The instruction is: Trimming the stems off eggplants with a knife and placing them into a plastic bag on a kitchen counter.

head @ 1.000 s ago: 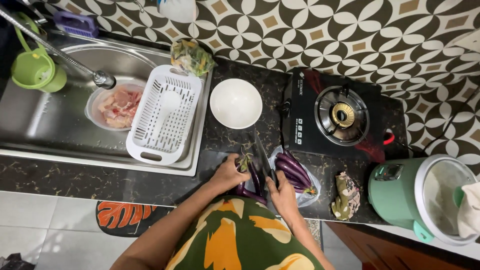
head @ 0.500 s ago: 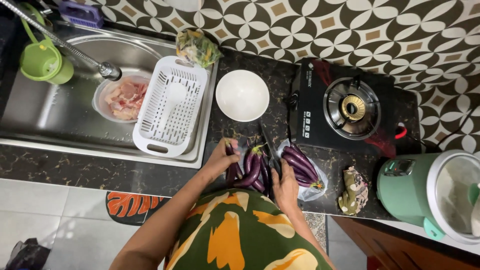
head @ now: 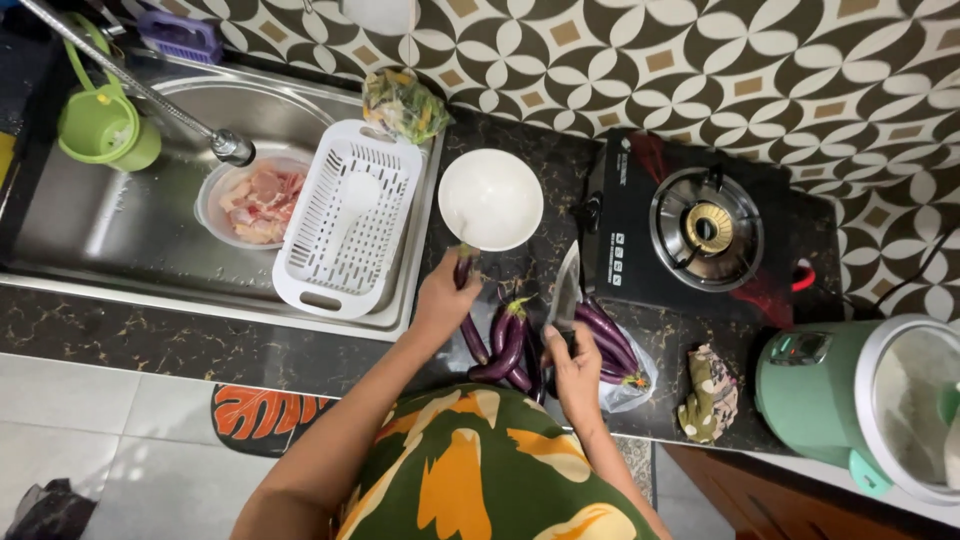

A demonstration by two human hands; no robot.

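We see a long purple eggplant [head: 464,270] lifted in the left hand [head: 443,300], whose fingers are curled closed around it, its upper end right at the near rim of an empty white bowl [head: 490,198]. A moment ago that hand was down among the pile of eggplants [head: 508,345] on the dark stone counter [head: 150,335]; now it has risen toward the bowl with one picked out, so a single eggplant has been separated from the rest. The right hand [head: 575,368] is wrapped around the handle of a kitchen knife [head: 567,288], the blade pointing away from the body and raised above the pile (it was lower and nearer the eggplants before). More eggplants lie on a clear plastic bag [head: 630,385] beside that hand.

Further out, to the left, a white slotted basket [head: 350,225] rests across the sink [head: 120,250], beside a bowl of raw meat [head: 255,200] under the tap [head: 225,145]. To the right we see a single-burner gas stove [head: 700,235], a crumpled cloth [head: 708,392], and a green rice cooker [head: 860,400] with its lid open.
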